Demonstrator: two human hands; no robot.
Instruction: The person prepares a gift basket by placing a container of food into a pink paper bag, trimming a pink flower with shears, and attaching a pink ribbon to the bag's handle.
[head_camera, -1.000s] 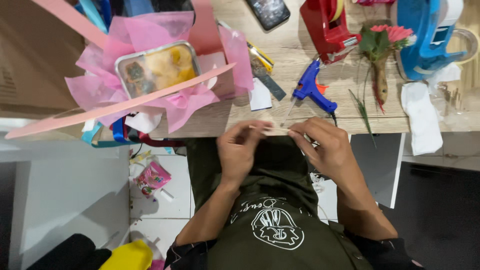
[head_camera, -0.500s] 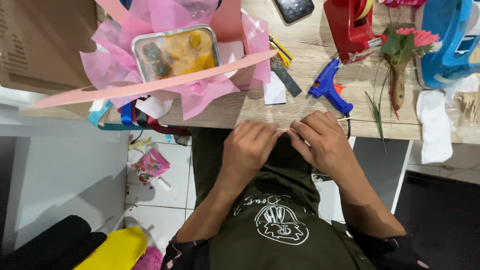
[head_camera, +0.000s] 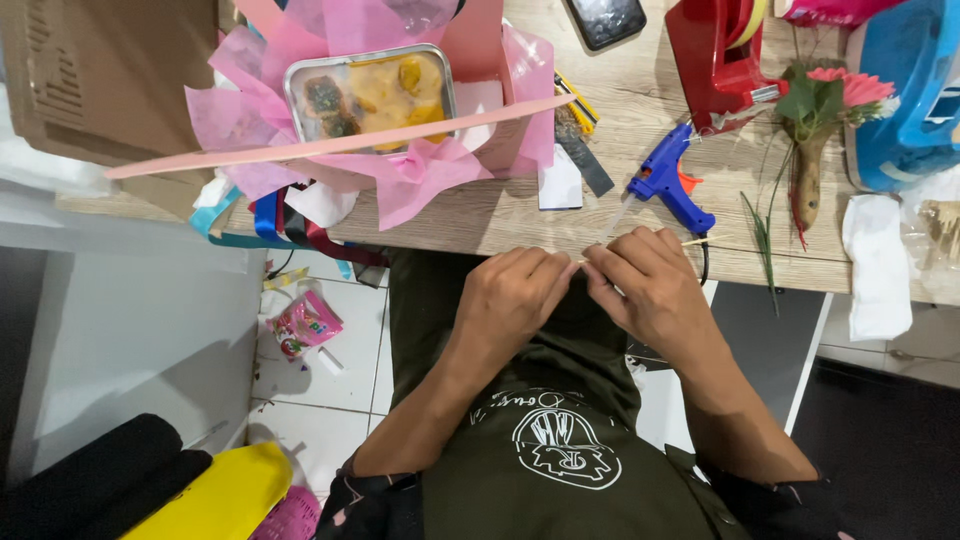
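Since the earlier frames the view has slid upward over the table, so the pink box sits higher and the hands lie lower — though both hands have stayed pressed together at the table edge. The left hand (head_camera: 515, 295) and right hand (head_camera: 645, 285) meet fingertip to fingertip, each pinched shut on a thin wooden stick (head_camera: 690, 241). The stick is pale, slender and nearly level; only a short tip shows past the right fingers, the rest hidden inside the grip. It lies just at the near edge of the wooden table (head_camera: 640, 100), over the person's lap.

Just beyond the right hand rests a blue glue gun (head_camera: 668, 185) with an orange trigger. To its right lies an artificial flower (head_camera: 815, 130) — pink bloom, green leaves, brown-wrapped stem. Further left stands the pink box (head_camera: 480, 60) lined with pink tissue, holding a foil food tray (head_camera: 370, 92).
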